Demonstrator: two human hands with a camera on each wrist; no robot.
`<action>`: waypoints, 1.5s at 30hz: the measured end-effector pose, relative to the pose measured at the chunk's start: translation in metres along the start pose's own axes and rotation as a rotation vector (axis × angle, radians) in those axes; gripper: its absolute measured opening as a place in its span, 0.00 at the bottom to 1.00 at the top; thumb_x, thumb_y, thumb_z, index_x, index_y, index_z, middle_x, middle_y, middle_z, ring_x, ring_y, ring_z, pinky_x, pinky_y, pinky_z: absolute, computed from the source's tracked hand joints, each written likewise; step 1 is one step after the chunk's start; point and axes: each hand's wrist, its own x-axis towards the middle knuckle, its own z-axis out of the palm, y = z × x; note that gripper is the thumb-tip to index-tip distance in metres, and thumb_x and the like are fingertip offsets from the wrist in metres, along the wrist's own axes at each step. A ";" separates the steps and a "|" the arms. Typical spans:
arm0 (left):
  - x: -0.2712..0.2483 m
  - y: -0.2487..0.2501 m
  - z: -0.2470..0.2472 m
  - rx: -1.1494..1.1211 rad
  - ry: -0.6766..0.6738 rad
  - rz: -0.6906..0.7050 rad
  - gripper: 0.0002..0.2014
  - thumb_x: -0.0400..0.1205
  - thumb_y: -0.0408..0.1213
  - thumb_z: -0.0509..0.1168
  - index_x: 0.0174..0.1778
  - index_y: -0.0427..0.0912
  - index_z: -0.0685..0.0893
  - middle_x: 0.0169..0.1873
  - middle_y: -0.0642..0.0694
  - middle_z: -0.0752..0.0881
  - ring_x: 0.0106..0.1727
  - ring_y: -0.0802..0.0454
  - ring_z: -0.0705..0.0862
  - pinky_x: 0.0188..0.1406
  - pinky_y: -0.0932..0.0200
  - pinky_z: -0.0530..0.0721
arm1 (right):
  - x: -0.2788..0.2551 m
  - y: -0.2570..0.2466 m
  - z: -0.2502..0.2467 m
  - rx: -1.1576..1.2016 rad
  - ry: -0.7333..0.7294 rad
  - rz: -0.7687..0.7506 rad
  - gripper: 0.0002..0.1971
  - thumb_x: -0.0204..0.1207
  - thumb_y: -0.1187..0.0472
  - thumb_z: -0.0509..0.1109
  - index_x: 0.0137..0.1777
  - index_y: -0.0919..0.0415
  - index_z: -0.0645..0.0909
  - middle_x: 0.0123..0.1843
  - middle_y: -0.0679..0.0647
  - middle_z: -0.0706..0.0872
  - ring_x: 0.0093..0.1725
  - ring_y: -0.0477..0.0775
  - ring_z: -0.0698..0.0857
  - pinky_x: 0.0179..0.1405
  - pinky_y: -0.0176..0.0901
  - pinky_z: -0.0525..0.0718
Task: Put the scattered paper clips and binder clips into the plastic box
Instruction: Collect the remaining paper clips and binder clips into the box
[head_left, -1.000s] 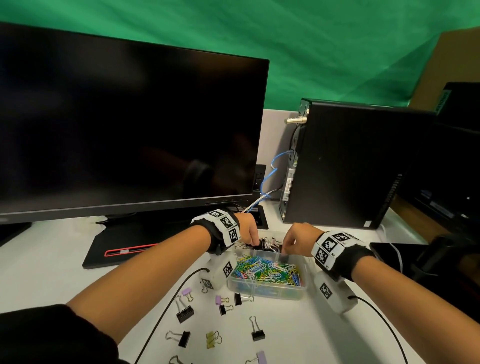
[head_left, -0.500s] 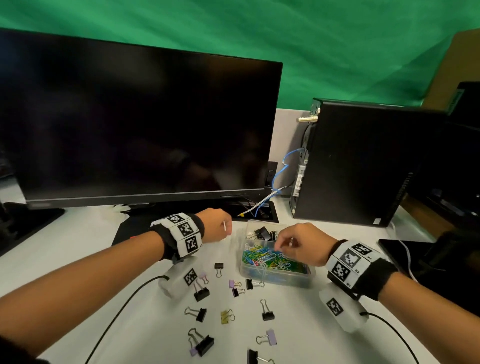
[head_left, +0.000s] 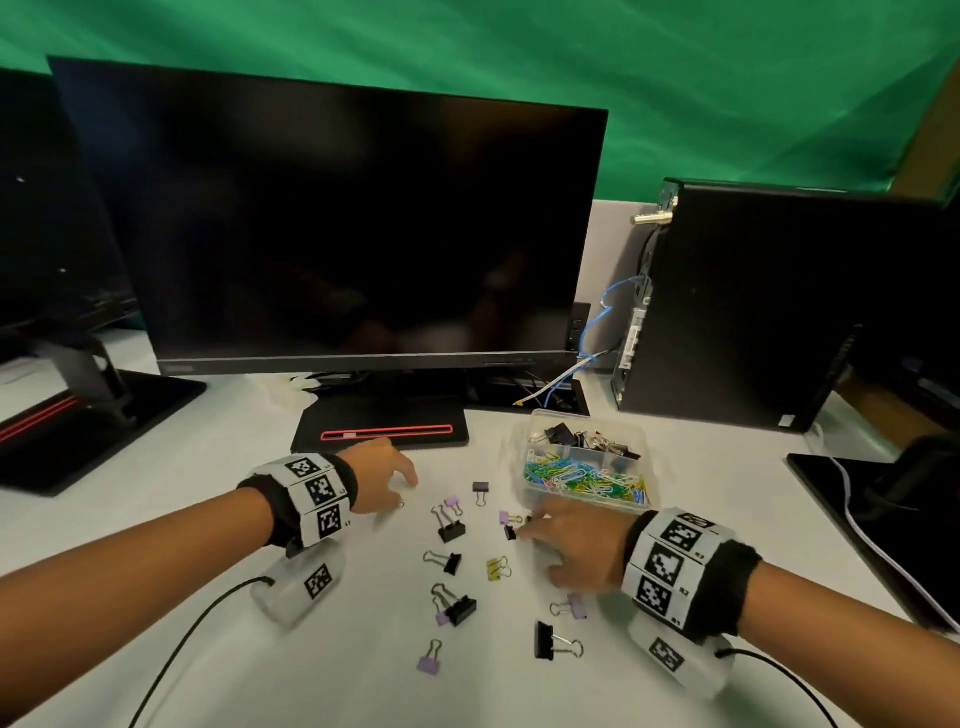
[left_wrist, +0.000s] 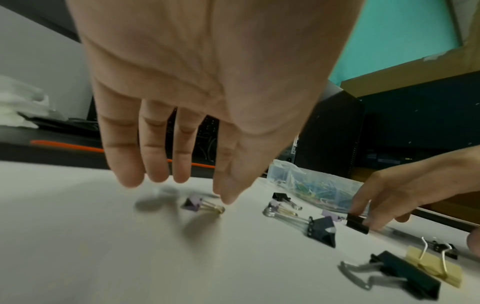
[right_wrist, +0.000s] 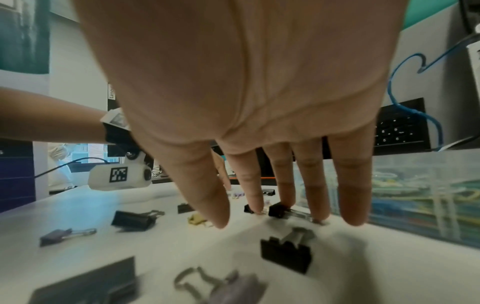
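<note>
Black binder clip (left_wrist: 358, 223) touched by right hand (head_left: 582, 545) fingertips, fingers extended; left hand (head_left: 384, 478) spread, empty.

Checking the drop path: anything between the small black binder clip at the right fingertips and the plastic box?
Nothing visible. The small black binder clip lies beside the plastic box, under the right hand; the box is open-topped.

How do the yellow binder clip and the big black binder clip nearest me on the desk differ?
The yellow binder clip is pale yellow and small; the big black binder clip is black and clearly larger. The yellow one lies mid-cluster, just left of the right hand; the black one lies nearer the person, below that hand. The yellow clip's wire handles point right and up; the black clip's point right. Both lie loose on the white desk, outside the plastic box, untouched.
</note>
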 end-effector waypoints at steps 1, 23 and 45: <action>-0.001 -0.001 0.003 -0.009 -0.004 -0.012 0.19 0.80 0.44 0.64 0.68 0.54 0.77 0.62 0.47 0.76 0.66 0.48 0.76 0.66 0.56 0.74 | -0.002 -0.003 0.000 0.022 0.004 -0.006 0.26 0.78 0.56 0.61 0.77 0.54 0.65 0.72 0.55 0.69 0.70 0.57 0.72 0.71 0.53 0.72; -0.018 0.013 -0.001 -0.256 -0.109 0.100 0.25 0.82 0.33 0.61 0.76 0.46 0.69 0.72 0.48 0.74 0.62 0.53 0.78 0.60 0.66 0.77 | 0.066 -0.032 -0.020 0.095 -0.012 0.018 0.15 0.76 0.72 0.57 0.56 0.62 0.80 0.70 0.63 0.76 0.63 0.60 0.78 0.61 0.48 0.79; -0.066 0.064 0.032 -0.143 -0.220 0.178 0.55 0.62 0.58 0.78 0.80 0.53 0.52 0.66 0.50 0.62 0.71 0.50 0.70 0.74 0.53 0.72 | -0.019 0.010 0.030 0.266 -0.036 0.098 0.60 0.51 0.39 0.83 0.80 0.47 0.52 0.64 0.47 0.62 0.70 0.52 0.69 0.75 0.48 0.70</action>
